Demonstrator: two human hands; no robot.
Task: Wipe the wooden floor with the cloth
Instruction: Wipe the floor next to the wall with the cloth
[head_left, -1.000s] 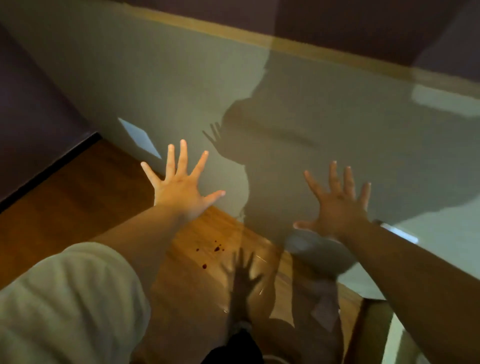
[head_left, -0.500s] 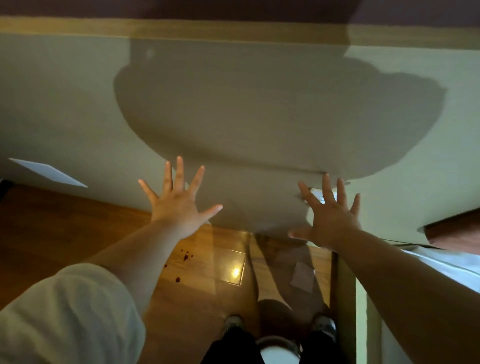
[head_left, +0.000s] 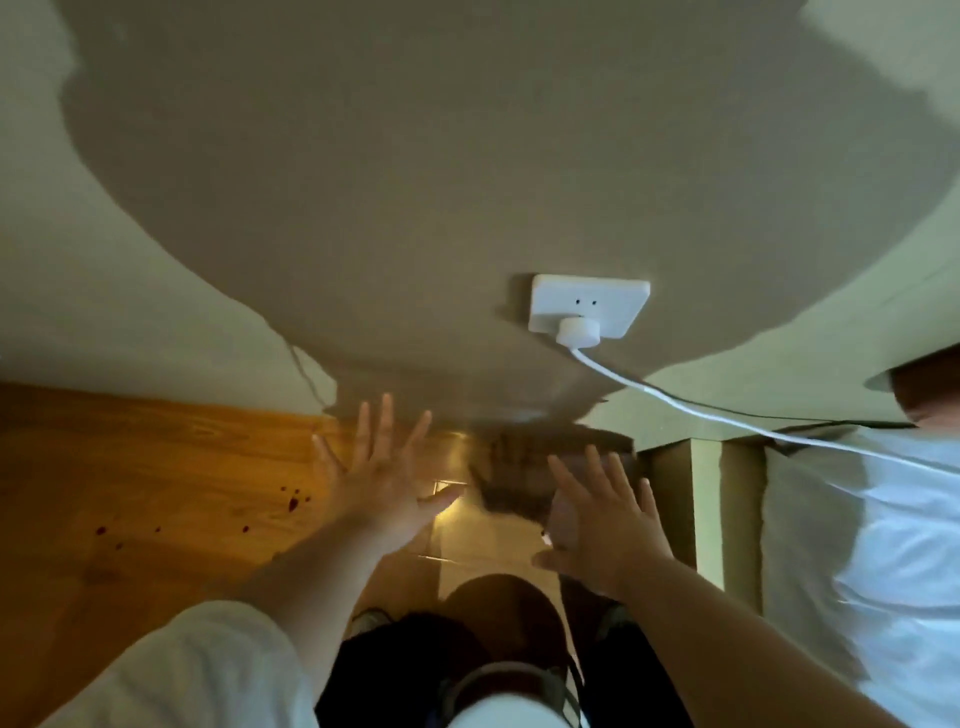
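1. At the left, the wooden floor (head_left: 130, 457) meets the foot of a pale wall (head_left: 130, 234). The boards are orange-brown and shiny. Some small dark red spots (head_left: 293, 503) lie on them, left of the left hand.
2. At the lower left, a light sleeve (head_left: 208, 670) covers the upper part of the left arm. The bare forearm reaches forward from it.
3. The left hand (head_left: 384, 488) is in the air above the floor, with its back to the camera. Its fingers (head_left: 385, 421) are straight and spread wide, and they hold nothing.
4. Below, between the two arms, dark trousers (head_left: 405, 660) are visible. A large shadow falls on the wall above the hands.
5. A white socket (head_left: 597, 301) sits on the wall above the right hand. A round white plug (head_left: 577, 332) is in it.
6. The right hand (head_left: 608, 535) is also raised over the floor, near the left hand but not touching it. Its fingers are straight and spread, and nothing is in them.
7. A greyish patch (head_left: 563, 512) shows on the floor just behind the right hand, partly hidden by it. It is too blurred to tell if this is the cloth.
8. A white cable (head_left: 691, 405) runs from the plug down to the right.
9. At the right, a beige post (head_left: 706, 499) stands beside a white sheet (head_left: 893, 545), and the cable passes over the sheet.
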